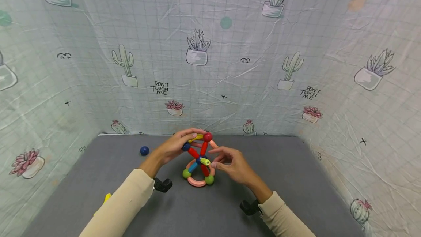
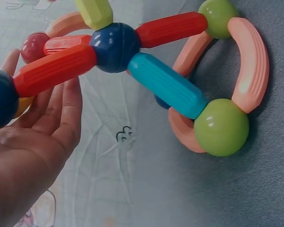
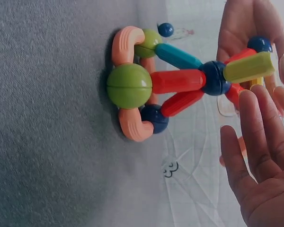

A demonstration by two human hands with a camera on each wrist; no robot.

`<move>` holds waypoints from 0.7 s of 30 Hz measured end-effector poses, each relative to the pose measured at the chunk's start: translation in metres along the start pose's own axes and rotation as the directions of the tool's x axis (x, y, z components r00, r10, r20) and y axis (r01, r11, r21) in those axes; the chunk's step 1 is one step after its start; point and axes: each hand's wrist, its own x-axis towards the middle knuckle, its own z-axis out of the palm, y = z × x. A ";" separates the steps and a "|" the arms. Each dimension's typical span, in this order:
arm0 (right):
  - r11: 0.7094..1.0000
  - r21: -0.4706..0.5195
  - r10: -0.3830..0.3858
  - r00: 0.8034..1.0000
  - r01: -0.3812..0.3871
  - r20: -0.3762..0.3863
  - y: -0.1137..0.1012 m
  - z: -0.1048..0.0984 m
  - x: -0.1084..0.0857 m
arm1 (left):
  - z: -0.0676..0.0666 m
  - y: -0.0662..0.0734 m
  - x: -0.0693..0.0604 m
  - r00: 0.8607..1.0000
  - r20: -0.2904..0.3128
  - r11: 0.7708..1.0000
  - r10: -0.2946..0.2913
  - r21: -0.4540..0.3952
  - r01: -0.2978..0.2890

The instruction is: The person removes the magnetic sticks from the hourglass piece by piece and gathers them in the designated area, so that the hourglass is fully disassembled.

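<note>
Item 1. Ball-and-rod frame (image 1: 204, 150), upright on the tabletop (image 1: 204, 211), joined at one dark blue hub ball (image 1: 198, 160); places below are reckoned from that hub ball.

Item 2. Base, beneath the hub ball: two green balls (image 3: 129, 86) and a dark blue base ball (image 3: 154, 118), linked by curved pink rods (image 1: 196, 182); the ring presumably gives a broad footing.

Item 3. Legs, directly under the hub ball: light blue rod (image 2: 166, 85) and two lower red rods (image 3: 177, 81), splayed tripod-fashion, likely to share the weight.

Item 4. Crown, above the hub ball: two upper red rods (image 2: 57, 70), tipped by a dark blue top ball (image 1: 186, 146) and a red ball (image 1: 207, 137); yellow rod (image 1: 198, 136) between.

Item 5. Yellow-green rod (image 3: 248, 68), jutting from the hub ball toward the person.

Item 6. Left grip (image 1: 172, 148), above and left of the hub ball: appears to pinch the yellow rod, probably bracing the crown.

Item 7. Right grip (image 1: 236, 165), right of the hub ball: released, fingers extended just beside the yellow-green rod's outer end, seemingly placed to tend it; contact cannot be confirmed.

Item 8. Loose blue ball (image 1: 144, 150), left of the hub ball, apart from the frame, perhaps a spare.
</note>
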 end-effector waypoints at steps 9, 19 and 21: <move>1.000 -0.026 0.012 1.000 -0.013 -0.015 -0.001 0.016 0.004 | 0.002 -0.005 0.002 0.998 -0.049 0.994 -0.041 -0.101 0.036; 0.997 -0.074 0.018 0.995 -0.026 -0.096 -0.001 0.033 0.008 | 0.006 -0.009 0.002 0.998 -0.055 0.987 -0.018 -0.161 0.009; 0.998 -0.054 0.032 0.994 -0.038 -0.103 -0.001 0.035 0.010 | 0.006 -0.009 0.002 0.998 -0.061 0.987 -0.017 -0.162 0.007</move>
